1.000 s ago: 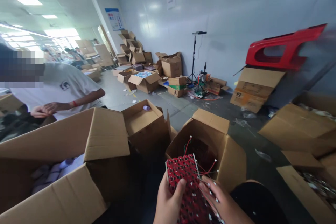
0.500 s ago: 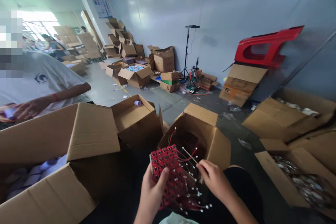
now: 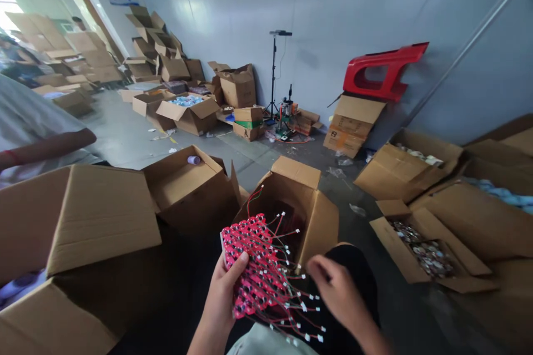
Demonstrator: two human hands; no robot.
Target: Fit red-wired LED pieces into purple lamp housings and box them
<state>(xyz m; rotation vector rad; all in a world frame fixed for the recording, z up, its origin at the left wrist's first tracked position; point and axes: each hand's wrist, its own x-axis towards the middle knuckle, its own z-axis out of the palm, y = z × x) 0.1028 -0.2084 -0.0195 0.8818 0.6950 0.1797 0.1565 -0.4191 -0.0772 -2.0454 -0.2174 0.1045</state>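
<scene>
My left hand grips a block of red battery packs by its left side, the thumb lying on top. Rows of round red ends with dark centres face up. Many thin red and dark leads with white plugs fan out from the block to the right. My right hand is just right of these plugs, its fingers curled and slightly blurred. Whatever may be between those fingers is hidden. Behind the block stands an open cardboard box with dark red things inside.
Left stand a large carton with purple cylinders and a smaller box holding one purple cylinder. A person's arm shows beyond them. Right lies a box of small shiny parts. Farther off are a tripod and a red panel.
The view has turned right. My right hand has drawn away from the leads; the thin white stick it held no longer shows. My left hand keeps hold of the block.
</scene>
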